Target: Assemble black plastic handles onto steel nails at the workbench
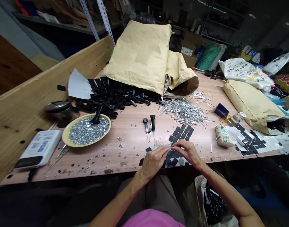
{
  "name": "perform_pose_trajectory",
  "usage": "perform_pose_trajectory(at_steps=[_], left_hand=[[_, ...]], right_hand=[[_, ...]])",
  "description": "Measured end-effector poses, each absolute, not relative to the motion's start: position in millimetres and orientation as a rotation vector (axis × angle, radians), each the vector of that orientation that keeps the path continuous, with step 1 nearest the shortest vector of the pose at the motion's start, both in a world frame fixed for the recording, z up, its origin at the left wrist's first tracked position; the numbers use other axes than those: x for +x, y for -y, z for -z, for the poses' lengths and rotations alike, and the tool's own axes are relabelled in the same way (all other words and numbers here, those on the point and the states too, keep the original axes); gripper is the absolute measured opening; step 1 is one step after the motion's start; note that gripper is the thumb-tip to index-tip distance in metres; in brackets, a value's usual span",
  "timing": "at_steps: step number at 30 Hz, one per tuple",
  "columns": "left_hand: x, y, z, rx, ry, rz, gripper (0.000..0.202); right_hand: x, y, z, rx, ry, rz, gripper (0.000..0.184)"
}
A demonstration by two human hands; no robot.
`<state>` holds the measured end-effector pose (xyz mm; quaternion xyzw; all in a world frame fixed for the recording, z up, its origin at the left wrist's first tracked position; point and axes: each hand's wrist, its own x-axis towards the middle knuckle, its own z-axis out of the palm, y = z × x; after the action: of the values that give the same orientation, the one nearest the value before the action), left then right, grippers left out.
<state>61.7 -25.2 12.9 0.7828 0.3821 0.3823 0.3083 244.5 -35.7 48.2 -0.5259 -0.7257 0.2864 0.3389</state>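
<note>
One dish [66,135] of silver bits [89,130] sat at the left of the desk [125,151]; further right, the left grip [153,160] and right grip [188,153] pinched nearly shut on a thin metal pin [171,147] above a sheet of black pads [179,161]. A loose pinch could drop the pin among them.

Dim workshop, slotted steel shelf uprights [97,19] and dark wall racks [221,23] behind wood side board [54,75].

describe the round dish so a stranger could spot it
On the left of the wooden workbench, below the heap of black parts, sits a round yellow-rimmed dish. It holds small silver pieces, with a black piece standing in them.
</note>
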Motion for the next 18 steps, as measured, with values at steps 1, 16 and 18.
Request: perform_pose_trajectory(at_steps=[1, 16, 18], left_hand=[[62.3, 26.4, -10.6, 2.181, -1.034, -1.031, 0.032], [68.1, 21.5, -8.1, 1.857, -0.932, -1.104, 0.023], [68.0, 21.6, -7.9, 1.869, -0.932, -1.105, 0.023]], right_hand=[[243.8, 35.3, -47.3, -1.382, 1.891, -0.744, 0.033], [246.2, 33.1, -50.6, -1.331, 1.862, -0.828, 0.030], [248.4, 31.0, -52.6, -1.322, 1.880, -0.845, 0.032]])
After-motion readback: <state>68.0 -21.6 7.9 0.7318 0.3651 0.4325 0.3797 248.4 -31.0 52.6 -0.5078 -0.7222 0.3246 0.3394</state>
